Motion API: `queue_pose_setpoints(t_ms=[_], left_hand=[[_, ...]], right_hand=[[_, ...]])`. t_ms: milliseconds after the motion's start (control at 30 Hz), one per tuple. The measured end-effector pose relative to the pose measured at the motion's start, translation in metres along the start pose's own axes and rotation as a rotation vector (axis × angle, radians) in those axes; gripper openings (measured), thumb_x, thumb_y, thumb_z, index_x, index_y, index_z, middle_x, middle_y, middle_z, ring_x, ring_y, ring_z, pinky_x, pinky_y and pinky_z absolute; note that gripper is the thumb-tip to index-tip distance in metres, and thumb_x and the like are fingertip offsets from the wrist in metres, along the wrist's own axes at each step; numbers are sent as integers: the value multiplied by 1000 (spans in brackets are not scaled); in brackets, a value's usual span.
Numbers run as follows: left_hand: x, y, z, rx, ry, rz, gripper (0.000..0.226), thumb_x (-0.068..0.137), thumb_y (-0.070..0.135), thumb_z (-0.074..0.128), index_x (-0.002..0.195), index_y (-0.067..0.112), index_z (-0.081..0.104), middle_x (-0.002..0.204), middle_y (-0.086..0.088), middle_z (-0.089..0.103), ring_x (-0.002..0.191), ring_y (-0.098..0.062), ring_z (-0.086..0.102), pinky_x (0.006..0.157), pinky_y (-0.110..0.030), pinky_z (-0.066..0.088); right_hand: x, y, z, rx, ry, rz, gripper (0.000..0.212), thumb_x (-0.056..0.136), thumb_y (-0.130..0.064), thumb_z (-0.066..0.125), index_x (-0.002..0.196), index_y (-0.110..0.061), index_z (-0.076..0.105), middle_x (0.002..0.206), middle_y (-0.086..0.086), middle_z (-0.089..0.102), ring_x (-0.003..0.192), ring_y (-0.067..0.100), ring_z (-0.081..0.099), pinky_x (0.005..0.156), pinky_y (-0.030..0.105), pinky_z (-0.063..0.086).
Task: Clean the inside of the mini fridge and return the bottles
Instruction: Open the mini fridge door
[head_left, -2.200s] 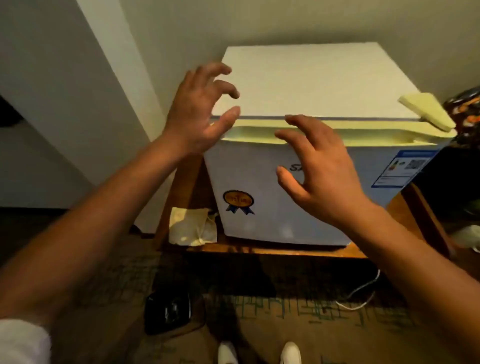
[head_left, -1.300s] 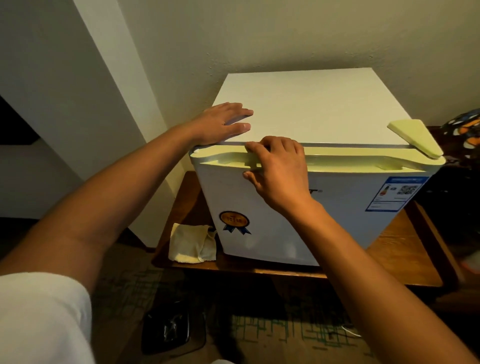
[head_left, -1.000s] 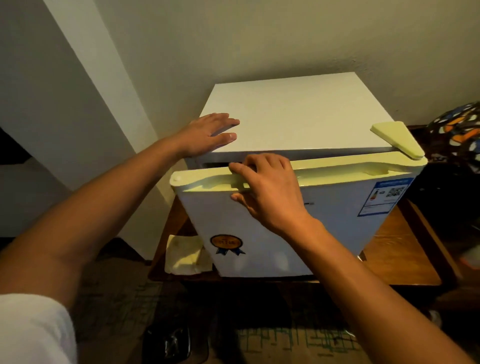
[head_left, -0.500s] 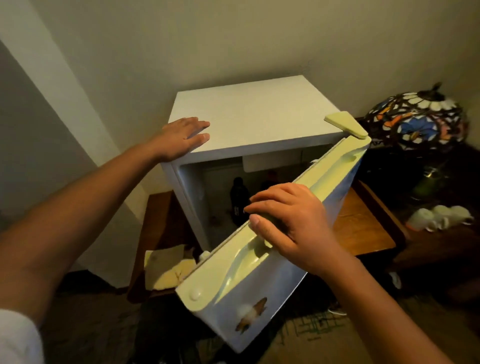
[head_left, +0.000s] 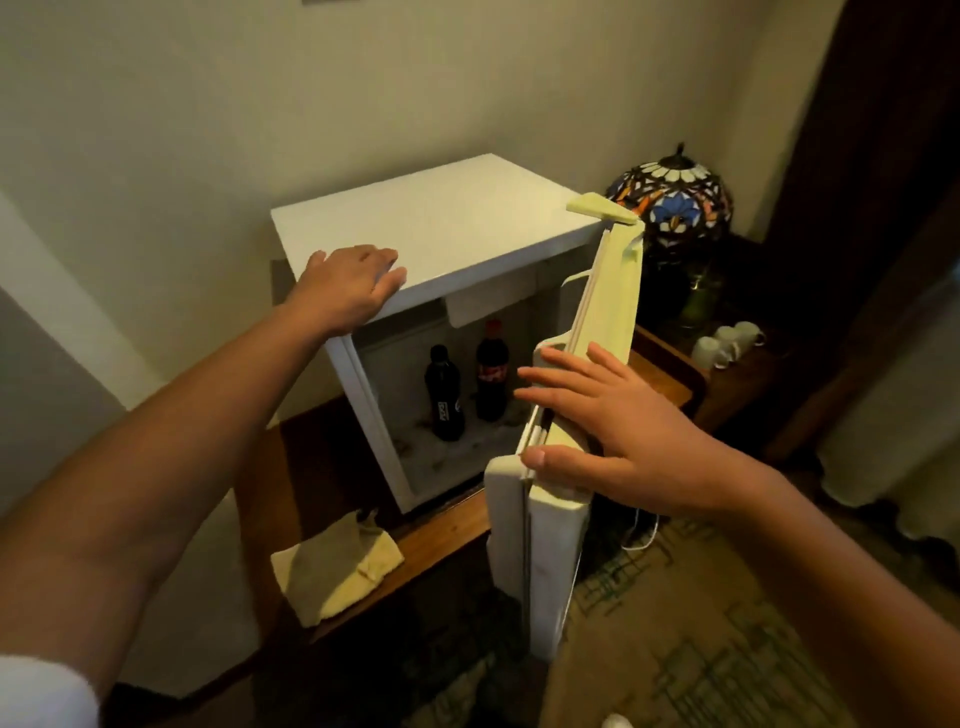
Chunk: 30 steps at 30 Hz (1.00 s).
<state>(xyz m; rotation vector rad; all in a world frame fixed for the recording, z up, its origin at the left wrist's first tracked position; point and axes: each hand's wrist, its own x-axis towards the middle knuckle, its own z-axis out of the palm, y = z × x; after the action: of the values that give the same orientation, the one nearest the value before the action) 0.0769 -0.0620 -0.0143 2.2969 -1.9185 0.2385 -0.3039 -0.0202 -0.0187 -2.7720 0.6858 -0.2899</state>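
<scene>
A: Where is the mini fridge?

B: It sits on a low wooden tabletop by the wall. Its door is swung wide open.

A: What is the left hand doing?

B: It lies flat on the top front corner of the fridge. The fingers are spread and hold nothing. I think it presses down so the fridge does not slide.

A: And the right hand?

B: Its grip is loose and open. The fingers stretch over the top edge of the door, and the thumb touches the inner side. It is there to steady the open door, I think.

A: Where are the bottles?

B: Two dark bottles stand inside, on the fridge floor, side by side. They are not out yet.

A: What will wipe it?

B: Maybe the yellow cloth. It lies on the tabletop, just in front of the fridge, near at hand.
</scene>
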Motion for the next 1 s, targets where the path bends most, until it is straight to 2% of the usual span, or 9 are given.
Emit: queue_pose_setpoints(t_ms=[100,200,267,433,567,700,833,933,1000], left_hand=[[-2,3,1,-51,-15,-7,61,103,55,23,151,20,36,157,-9,40,142,-31,38,112,-52,33],[-3,4,1,-53,-43,-23,69,100,64,17,151,21,34,157,-10,39,143,-32,37,113,-54,32],[-2,6,2,-30,-66,-50,74,97,69,13,152,23,31,158,-11,37,143,-34,35,114,-57,31],[-4,17,6,6,-61,-114,85,92,76,9,155,22,24,163,-13,26,149,-36,25,117,-60,22],[-3,15,8,13,-39,-111,86,91,77,8,155,21,25,162,-12,28,148,-36,26,117,-60,23],[-1,15,10,18,-22,-109,85,91,76,9,153,21,27,160,-12,31,146,-35,29,115,-59,26],[0,13,9,26,-25,-106,84,92,76,9,153,21,28,160,-12,32,146,-35,30,115,-59,26],[1,13,11,29,-24,-109,85,91,76,8,153,21,27,160,-12,32,146,-36,30,115,-59,27],[1,14,11,32,-22,-113,85,91,76,8,153,21,27,160,-11,32,146,-35,30,115,-59,26]], right_hand=[[-16,-9,-6,53,-33,98,82,85,-81,30,155,-39,22,162,-24,6,145,-11,-15,117,24,-11],[-35,-13,-15,55,-70,237,89,81,-87,26,155,-39,18,162,-25,-1,143,-12,-17,120,28,-1],[-48,-15,-23,13,-97,307,99,74,-92,16,156,-37,15,163,-21,-5,144,-8,-18,120,28,0],[-75,-13,-38,-282,-209,503,118,60,-91,-9,157,-24,3,164,-6,-14,146,8,-23,118,29,-11],[-88,5,-32,-446,-163,663,123,59,-89,-19,157,-17,-1,165,4,-13,151,20,-19,123,38,-8],[-87,43,-14,-554,49,788,111,72,-87,-12,158,-18,1,167,7,3,154,28,-5,124,49,-1],[-85,87,-5,-657,264,839,91,88,-77,19,156,-17,20,160,10,32,149,35,23,120,55,19],[-77,110,-8,-668,393,851,83,84,-65,37,149,-13,34,146,13,44,135,37,37,112,56,31],[-72,123,-12,-679,460,870,81,81,-62,41,145,-11,38,143,16,42,129,38,39,108,56,33]])
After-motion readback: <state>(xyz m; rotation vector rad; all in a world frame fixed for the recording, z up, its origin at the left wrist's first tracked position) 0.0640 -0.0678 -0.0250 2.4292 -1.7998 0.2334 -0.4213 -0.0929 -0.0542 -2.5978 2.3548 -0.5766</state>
